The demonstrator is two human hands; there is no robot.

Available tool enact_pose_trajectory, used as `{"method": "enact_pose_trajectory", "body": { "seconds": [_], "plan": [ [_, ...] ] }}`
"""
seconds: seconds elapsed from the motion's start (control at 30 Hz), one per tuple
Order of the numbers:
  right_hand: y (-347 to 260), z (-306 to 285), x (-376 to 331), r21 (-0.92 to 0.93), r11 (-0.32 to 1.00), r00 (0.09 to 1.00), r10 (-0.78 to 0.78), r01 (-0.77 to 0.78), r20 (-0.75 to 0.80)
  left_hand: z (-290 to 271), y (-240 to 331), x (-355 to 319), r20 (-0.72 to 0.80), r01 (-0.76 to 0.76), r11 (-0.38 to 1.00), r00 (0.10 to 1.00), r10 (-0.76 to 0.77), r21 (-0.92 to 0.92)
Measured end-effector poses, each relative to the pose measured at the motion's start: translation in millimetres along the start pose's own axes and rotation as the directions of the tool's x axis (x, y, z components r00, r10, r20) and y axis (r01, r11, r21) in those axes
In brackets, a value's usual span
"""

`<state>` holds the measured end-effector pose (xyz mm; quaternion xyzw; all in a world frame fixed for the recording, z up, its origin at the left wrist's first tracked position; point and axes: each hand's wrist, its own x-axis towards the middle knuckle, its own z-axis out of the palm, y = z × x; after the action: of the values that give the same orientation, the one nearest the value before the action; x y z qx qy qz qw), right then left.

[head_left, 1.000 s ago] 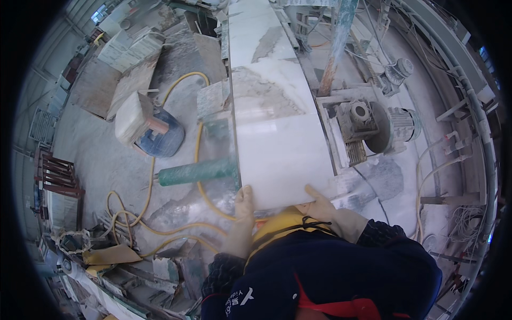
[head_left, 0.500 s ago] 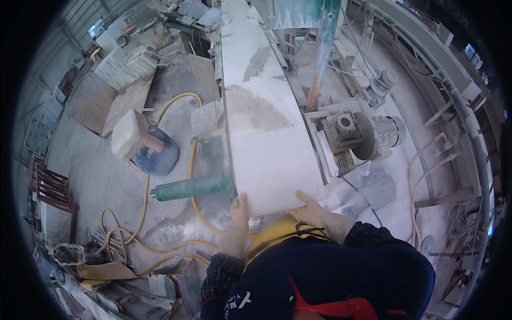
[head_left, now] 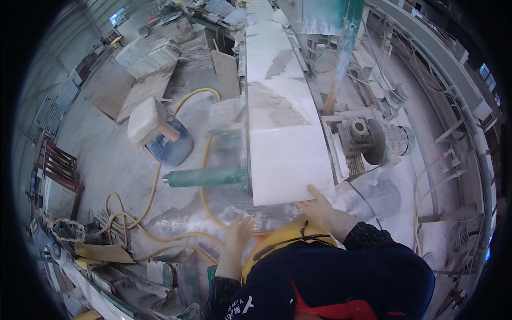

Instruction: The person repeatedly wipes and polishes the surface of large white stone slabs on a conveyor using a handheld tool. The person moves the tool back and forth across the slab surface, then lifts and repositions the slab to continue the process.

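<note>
A smooth white stone slab (head_left: 290, 165) lies at the near end of a long conveyor bed, its front edge toward my body. My right hand (head_left: 320, 209), in a pale glove, grips the slab's near right corner with the thumb on top; the fingers beneath are hidden. Off the slab, my left hand (head_left: 241, 233), also in a pale glove, hangs near the left corner with its fingers stretched out and nothing in it. Farther along the bed is a second white slab with a grey-brown dusty patch (head_left: 274, 104).
Left of the bed a green roller (head_left: 205, 176) sticks out, with a yellow hose (head_left: 204, 154) winding on the floor. A blue drum (head_left: 173, 146) stands beyond it. A dusty motor (head_left: 394, 144) sits to the right. Broken slabs (head_left: 144, 282) lie at lower left.
My left hand has let go of the slab's left corner and dropped back toward my body. My right hand stays at the right corner. The view has shifted, moving the scene rightward.
</note>
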<state>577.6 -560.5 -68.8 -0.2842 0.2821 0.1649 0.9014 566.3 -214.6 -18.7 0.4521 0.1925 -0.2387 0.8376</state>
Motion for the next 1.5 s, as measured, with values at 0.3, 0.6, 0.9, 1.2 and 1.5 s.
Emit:
{"method": "enact_pose_trajectory", "body": {
  "seconds": [0.3,0.6,0.9,1.2,1.5],
  "plan": [
    [-28.8,59.6,-36.3,0.287,0.946,0.977,0.186,-0.151,-0.099,-85.5,-30.5,-35.9,-0.074,-0.213,0.967,0.972,0.225,0.138],
    [-22.3,41.0,-23.6,0.138,0.988,0.984,0.091,-0.070,-0.151,-217.2,-31.5,-195.5,-0.834,-0.481,0.821,0.280,0.476,0.308],
    [-27.7,17.8,-10.2,0.323,0.896,0.952,0.289,-0.306,0.101,-204.4,-22.3,-224.5,-0.575,0.464,0.501,0.020,0.818,0.730],
    [-32.6,45.4,-18.6,-0.120,0.990,0.989,0.060,-0.077,-0.137,-204.6,-29.2,-221.8,-0.592,0.502,0.491,0.055,0.804,0.712],
    [-11.9,50.4,-29.6,-0.137,0.990,0.997,0.028,-0.037,-0.073,-202.5,-36.7,-232.2,-0.594,0.517,0.493,0.038,0.803,0.700]
  ]
}}
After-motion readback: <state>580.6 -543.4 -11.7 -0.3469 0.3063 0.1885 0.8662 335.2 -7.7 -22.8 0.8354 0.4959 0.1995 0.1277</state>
